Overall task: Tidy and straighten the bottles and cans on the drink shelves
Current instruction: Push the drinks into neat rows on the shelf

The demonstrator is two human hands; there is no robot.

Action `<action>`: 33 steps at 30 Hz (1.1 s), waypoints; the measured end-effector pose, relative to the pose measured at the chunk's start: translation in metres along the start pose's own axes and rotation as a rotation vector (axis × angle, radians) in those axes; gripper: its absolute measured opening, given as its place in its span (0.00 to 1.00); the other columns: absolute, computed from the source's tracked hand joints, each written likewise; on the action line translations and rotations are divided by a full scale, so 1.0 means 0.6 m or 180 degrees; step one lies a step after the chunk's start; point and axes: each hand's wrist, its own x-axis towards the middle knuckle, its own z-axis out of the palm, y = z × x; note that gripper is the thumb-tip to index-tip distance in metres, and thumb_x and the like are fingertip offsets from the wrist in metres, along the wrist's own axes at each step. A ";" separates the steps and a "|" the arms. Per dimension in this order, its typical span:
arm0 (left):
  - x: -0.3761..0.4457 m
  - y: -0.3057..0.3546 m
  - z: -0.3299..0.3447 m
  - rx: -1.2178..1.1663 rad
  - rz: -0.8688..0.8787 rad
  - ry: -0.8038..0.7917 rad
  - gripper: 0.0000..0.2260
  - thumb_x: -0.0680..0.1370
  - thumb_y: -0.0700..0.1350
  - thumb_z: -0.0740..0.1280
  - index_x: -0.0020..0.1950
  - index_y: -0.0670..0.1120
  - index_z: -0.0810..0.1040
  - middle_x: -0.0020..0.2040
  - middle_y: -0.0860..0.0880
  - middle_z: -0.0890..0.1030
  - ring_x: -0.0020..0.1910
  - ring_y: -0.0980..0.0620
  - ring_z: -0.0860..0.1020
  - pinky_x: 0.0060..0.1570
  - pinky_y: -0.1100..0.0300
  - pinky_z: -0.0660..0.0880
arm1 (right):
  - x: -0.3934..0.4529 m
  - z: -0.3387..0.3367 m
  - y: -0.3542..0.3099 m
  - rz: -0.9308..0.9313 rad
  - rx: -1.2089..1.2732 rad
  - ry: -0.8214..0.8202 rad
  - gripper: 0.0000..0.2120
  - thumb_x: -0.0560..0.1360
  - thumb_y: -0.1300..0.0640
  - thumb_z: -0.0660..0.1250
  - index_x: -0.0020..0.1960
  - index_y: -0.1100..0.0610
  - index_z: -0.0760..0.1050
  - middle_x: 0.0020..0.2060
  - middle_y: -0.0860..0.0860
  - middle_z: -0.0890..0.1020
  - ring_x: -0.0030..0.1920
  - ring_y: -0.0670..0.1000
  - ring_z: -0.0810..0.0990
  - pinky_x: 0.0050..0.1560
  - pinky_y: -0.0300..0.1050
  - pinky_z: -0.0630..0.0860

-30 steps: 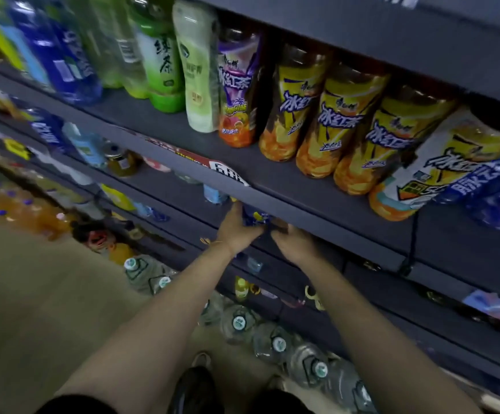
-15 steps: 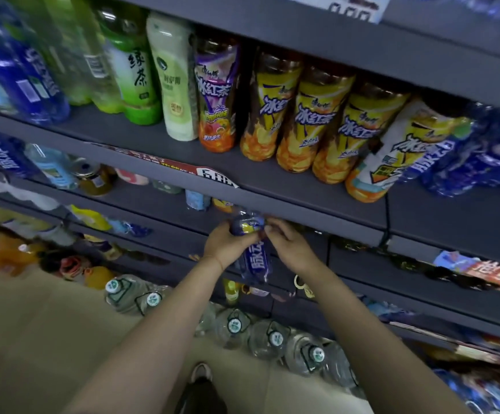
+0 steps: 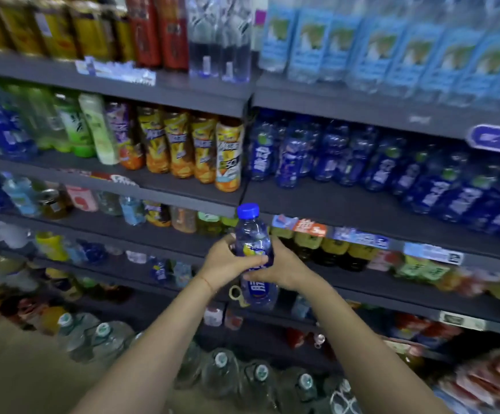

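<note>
since a moment ago the blue bottle (image 3: 253,255) has come up, upright before the shelves, left hand (image 3: 223,265) and right hand (image 3: 278,271) gripping it; next, probably shelving among matching blue bottles (image 3: 332,156).

The location is a retail shop, drinks aisle. Dark grey tiered shelves (image 3: 347,204) carry rows of identical bottled drinks: blue bottles (image 3: 326,156), yellow-labelled tea bottles (image 3: 180,144). Price-tag strips (image 3: 362,236) line the shelf edges. Large water jugs (image 3: 105,342) stand on the floor.
</note>
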 end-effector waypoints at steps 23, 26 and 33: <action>0.048 0.271 0.146 0.0216 0.1626 -0.0539 0.28 0.70 0.42 0.78 0.66 0.51 0.71 0.60 0.58 0.77 0.58 0.60 0.76 0.57 0.70 0.72 | -0.072 -0.246 -0.077 -0.1130 -0.0151 0.2137 0.29 0.65 0.59 0.79 0.61 0.49 0.72 0.51 0.43 0.82 0.50 0.43 0.81 0.47 0.37 0.75; 0.120 0.230 0.125 0.0627 0.0872 -0.0627 0.27 0.76 0.44 0.72 0.73 0.50 0.67 0.68 0.51 0.74 0.64 0.54 0.73 0.63 0.62 0.71 | -0.018 -0.256 -0.058 -0.0780 -0.0031 0.2252 0.28 0.65 0.58 0.81 0.60 0.53 0.71 0.52 0.47 0.82 0.49 0.44 0.80 0.42 0.26 0.73; 0.243 0.231 0.094 0.1154 0.0830 -0.0143 0.33 0.77 0.42 0.67 0.77 0.60 0.58 0.77 0.45 0.57 0.73 0.43 0.64 0.66 0.60 0.62 | 0.117 -0.279 -0.041 0.0237 -0.0137 0.2320 0.38 0.67 0.49 0.79 0.72 0.57 0.66 0.68 0.56 0.72 0.71 0.57 0.66 0.64 0.46 0.69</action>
